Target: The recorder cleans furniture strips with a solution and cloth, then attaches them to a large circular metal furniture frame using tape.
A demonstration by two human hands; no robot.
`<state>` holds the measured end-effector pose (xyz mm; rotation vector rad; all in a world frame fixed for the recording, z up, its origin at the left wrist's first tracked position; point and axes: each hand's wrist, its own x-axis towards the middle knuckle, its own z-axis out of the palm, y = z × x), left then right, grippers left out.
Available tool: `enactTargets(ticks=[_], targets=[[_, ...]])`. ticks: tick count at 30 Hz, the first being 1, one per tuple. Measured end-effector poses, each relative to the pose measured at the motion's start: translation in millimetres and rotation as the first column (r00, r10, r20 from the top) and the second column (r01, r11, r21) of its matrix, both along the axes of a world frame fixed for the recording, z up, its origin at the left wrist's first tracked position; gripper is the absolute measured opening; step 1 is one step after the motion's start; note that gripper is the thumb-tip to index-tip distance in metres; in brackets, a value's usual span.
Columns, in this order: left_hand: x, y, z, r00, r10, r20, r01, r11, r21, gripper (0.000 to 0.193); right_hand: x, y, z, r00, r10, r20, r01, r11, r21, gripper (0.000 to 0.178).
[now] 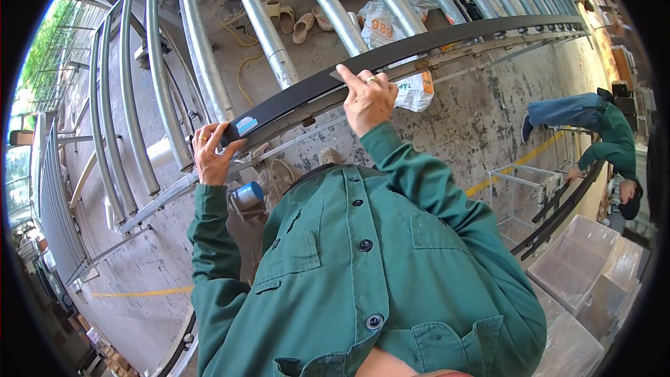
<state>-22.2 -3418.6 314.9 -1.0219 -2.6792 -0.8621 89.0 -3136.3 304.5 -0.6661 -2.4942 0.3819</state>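
Both hands rest on a long black curved strip that runs from the middle left of the frame up to the upper right. The left hand grips the strip's near end at centre left, fingers curled around it beside a small pale-blue label. The right hand lies on top of the strip just above the frame's centre, palm down, fingers spread flat rather than closed around it, a ring on one finger. Under the strip runs a rack of silver curved metal tubes, fanning from the upper middle round to the left edge. A blue-capped cylinder sits just below the left hand, close to the person's green jacket. On the concrete floor near the top lie pale sandals and a white printed bag. At the right edge another person in a green jacket bends over dark curved strips, and clear plastic bins stand in the lower right.
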Motion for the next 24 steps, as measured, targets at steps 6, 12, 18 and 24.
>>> enactTargets(ticks=[6,12,18,24], targets=[[1,16,1,0.996,-0.028,-0.079,0.026,0.999,-0.022,0.044,1,30,1,0.999,-0.017,0.04,0.017,1.0,-0.02,0.039],[0,21,-2,1.0,-0.017,-0.025,0.017,1.0,0.02,0.043,7,82,-7,0.962,-0.262,0.07,0.266,0.962,-0.054,0.031],[0,20,-4,1.0,-0.025,-0.014,0.026,0.998,0.058,0.043,0,6,-5,0.994,-0.096,0.056,0.1,0.992,-0.078,0.031],[1,17,-10,0.999,-0.038,-0.024,0.04,0.995,0.091,0.043,-6,-34,-1,0.999,-0.008,0.048,0.01,0.999,-0.039,0.036]])
